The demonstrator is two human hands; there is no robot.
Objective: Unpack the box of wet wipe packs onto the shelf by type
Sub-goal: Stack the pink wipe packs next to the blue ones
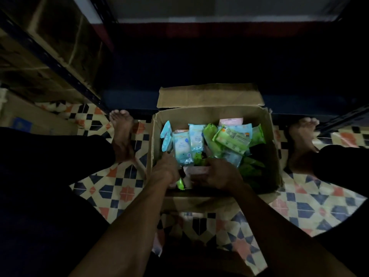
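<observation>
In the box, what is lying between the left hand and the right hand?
In the head view, a pale pink wipe pack lies between the left hand and the right hand, inside the brown cardboard box.

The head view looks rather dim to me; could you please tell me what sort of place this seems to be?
Probably a small stockroom or shop back room. A dark metal shelf rack holds cardboard cartons, an open cardboard box of wet wipe packs sits on a patterned tiled floor, and the person works barefoot.
</observation>
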